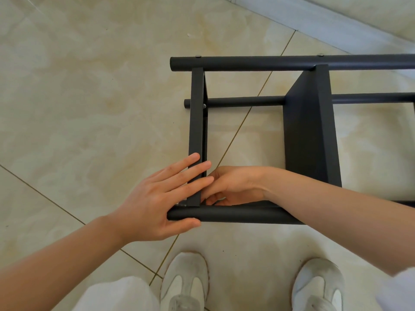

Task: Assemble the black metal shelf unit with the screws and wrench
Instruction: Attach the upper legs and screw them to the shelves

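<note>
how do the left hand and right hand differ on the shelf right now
The left hand lies flat, fingers straight across the end panel, thumb against the near tube; the right hand has curled fingers. The left sits on the panel's outer side, the right on its inner side. Whether the right pinches anything is hidden. Both are bare and meet at the same corner.

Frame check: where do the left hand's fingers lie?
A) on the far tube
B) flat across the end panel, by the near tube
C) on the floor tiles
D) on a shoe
B: the left hand has its straight fingers laid across the end panel, just above the near tube.
</note>
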`<state>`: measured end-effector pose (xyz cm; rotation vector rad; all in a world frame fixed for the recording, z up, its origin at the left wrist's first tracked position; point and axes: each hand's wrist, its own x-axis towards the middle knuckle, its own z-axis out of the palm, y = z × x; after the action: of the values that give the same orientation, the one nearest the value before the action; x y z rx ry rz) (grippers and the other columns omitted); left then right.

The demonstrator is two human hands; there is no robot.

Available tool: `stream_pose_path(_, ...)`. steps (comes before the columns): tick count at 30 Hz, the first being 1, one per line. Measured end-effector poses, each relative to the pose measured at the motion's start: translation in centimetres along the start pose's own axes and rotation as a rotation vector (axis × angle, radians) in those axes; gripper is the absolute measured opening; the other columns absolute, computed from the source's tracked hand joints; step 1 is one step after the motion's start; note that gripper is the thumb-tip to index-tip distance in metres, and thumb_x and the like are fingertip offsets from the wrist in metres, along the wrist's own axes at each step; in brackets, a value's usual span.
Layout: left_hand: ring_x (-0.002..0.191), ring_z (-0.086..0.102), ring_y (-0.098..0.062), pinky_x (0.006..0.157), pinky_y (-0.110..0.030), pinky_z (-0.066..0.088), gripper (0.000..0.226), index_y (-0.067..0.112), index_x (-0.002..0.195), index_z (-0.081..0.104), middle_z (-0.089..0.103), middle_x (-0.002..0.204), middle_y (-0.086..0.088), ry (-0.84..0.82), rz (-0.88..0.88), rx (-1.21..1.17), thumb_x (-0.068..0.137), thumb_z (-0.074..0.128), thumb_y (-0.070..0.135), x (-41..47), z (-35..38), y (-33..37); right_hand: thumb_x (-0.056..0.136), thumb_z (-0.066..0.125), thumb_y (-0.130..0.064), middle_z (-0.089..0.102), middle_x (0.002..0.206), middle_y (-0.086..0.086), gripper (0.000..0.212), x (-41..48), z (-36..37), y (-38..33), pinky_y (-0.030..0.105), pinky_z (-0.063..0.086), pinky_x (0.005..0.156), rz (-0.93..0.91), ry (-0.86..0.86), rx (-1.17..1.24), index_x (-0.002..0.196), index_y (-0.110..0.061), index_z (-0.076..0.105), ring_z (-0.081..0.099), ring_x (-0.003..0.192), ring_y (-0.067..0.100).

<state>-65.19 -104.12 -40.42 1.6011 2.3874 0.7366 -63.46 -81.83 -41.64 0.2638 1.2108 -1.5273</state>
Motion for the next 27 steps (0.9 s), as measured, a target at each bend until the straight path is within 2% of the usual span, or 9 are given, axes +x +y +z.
stream_pose_path(2,0.153,0.024,-0.028,0.122,-0.036,0.028,0.065,0.013,0.148,0.045,0.035,0.162,-0.004,0.003,0.001,0.001,0.098,0.054,0.054,-0.03,0.00,0.04,0.093,0.062,-0.008,0.068,0.103,0.008,0.018,-0.17,-0.17,0.11,0.028,0.051,0.087,-0.005,-0.011,0.030,0.110,-0.004,0.068,0.057,0.094,0.019)
stream_pose_path(5,0.153,0.025,-0.028,0.122,-0.036,0.028,0.065,0.013,0.148,0.046,0.035,0.162,-0.004,0.006,0.001,0.003,0.098,0.055,0.053,0.02,0.03,0.04,0.095,0.062,-0.010,0.068,0.101,0.004,0.014,-0.29,-0.26,0.18,0.025,0.049,0.082,-0.015,-0.015,0.037,0.107,-0.009,0.068,0.057,0.092,0.016)
stream_pose_path(11,0.153,0.025,-0.028,0.122,-0.036,0.028,0.065,0.013,0.148,0.046,0.035,0.162,-0.004,0.006,-0.004,-0.001,0.098,0.055,0.053,0.01,0.07,0.07,0.095,0.062,-0.013,0.065,0.116,0.012,0.032,-0.12,-0.18,0.15,0.034,0.049,0.096,0.019,-0.005,0.010,0.125,0.000,0.062,0.059,0.100,0.021)
stream_pose_path(19,0.153,0.025,-0.027,0.122,-0.035,0.028,0.064,0.013,0.147,0.047,0.036,0.161,-0.004,0.001,-0.012,-0.001,0.098,0.055,0.052,0.03,0.02,0.15,0.096,0.062,-0.012,0.065,0.111,0.012,0.035,-0.12,-0.17,0.14,0.030,0.047,0.090,-0.007,0.002,0.016,0.126,0.005,0.060,0.054,0.100,0.022)
stream_pose_path(23,0.153,0.025,-0.026,0.122,-0.033,0.028,0.063,0.013,0.147,0.048,0.037,0.161,-0.004,0.004,-0.017,-0.001,0.098,0.056,0.052,0.06,-0.07,0.24,0.096,0.061,-0.011,0.063,0.116,0.014,0.038,-0.30,-0.24,0.08,0.034,0.047,0.097,0.002,-0.028,0.016,0.129,0.006,0.057,0.056,0.103,0.023)
stream_pose_path(27,0.153,0.025,-0.026,0.122,-0.033,0.028,0.063,0.013,0.147,0.047,0.037,0.161,-0.004,0.003,-0.014,-0.006,0.098,0.056,0.051,0.06,-0.05,0.20,0.095,0.063,-0.012,0.063,0.109,0.013,0.038,-0.16,-0.21,0.06,0.034,0.047,0.096,0.018,-0.007,0.010,0.127,0.007,0.058,0.055,0.098,0.022)
